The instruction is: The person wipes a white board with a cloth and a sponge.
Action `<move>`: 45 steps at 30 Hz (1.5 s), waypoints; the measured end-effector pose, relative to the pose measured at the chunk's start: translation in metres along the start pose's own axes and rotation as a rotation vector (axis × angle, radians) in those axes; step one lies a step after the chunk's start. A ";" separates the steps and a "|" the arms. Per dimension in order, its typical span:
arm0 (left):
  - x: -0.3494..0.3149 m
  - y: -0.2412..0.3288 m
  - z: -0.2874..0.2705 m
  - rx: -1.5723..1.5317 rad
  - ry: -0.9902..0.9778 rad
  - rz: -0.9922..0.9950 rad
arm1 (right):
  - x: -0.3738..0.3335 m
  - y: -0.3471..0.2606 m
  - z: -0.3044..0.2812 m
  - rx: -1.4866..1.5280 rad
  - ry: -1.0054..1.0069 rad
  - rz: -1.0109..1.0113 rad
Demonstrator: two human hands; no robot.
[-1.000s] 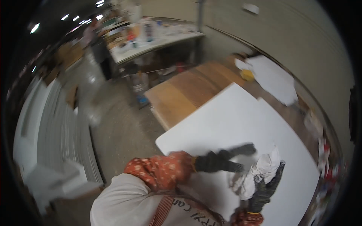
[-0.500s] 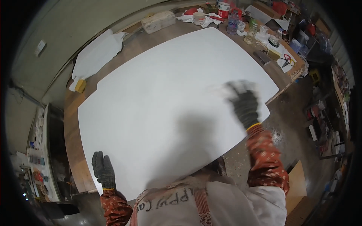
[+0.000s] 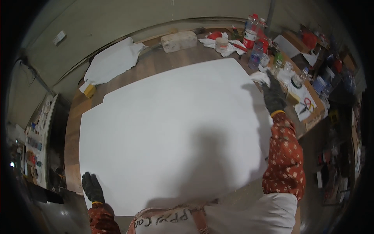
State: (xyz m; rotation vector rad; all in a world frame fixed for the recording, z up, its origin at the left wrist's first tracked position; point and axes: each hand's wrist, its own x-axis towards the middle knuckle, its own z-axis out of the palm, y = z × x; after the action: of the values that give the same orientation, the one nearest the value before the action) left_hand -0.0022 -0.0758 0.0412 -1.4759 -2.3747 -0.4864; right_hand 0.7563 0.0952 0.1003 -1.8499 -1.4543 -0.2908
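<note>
A large white panel [image 3: 163, 117] with stepped corners lies flat on the wooden table [image 3: 74, 144]. My left hand [image 3: 92, 188], in a dark grey knitted glove, rests with stretched fingers on its near left edge. At the far right, my gloved right hand [image 3: 274, 95] reaches past the panel's edge. A crumpled white cloth [image 3: 259, 77] shows beside its fingertips and looks held by them. The fingers are partly hidden by the glove's back. My head's shadow falls across the panel.
Beyond the right hand stand a plastic bottle [image 3: 256, 55], a red-and-white can [image 3: 249, 38] and red-handled scissors [image 3: 307, 105]. A pale block [image 3: 179, 41] lies at the back. To the left are a white sheet [image 3: 113, 62] and a yellow sponge [image 3: 90, 91].
My right hand has moved from above the panel to the far right, past its edge. My left hand stays at the near left edge. The view has tilted up somewhat.
</note>
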 end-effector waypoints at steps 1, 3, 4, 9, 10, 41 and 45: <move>-0.006 0.000 -0.007 0.032 -0.003 -0.018 | 0.022 -0.006 0.018 -0.020 -0.035 -0.010; -0.028 -0.022 -0.015 0.105 0.025 -0.085 | 0.065 -0.040 0.058 -0.079 -0.196 0.050; -0.033 -0.033 -0.010 0.128 0.050 -0.107 | 0.082 -0.046 0.072 -0.085 -0.253 0.029; -0.040 -0.042 -0.025 0.194 -0.055 -0.326 | 0.088 -0.054 0.148 -0.086 -0.498 -0.073; -0.042 -0.048 -0.024 0.121 -0.036 -0.354 | 0.075 -0.053 0.150 -0.049 -0.600 -0.087; -0.014 -0.086 -0.046 -0.059 -0.218 -0.631 | -0.108 -0.120 0.016 0.048 -0.637 -0.594; -0.036 -0.117 -0.029 -0.224 -0.216 -0.797 | -0.043 -0.053 0.089 -0.029 -0.506 -0.533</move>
State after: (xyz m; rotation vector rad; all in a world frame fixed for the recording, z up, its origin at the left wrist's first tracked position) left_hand -0.0902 -0.1653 0.0377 -0.5998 -3.1220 -0.8176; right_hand 0.6706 0.1273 0.0352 -1.5910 -2.3014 -0.0950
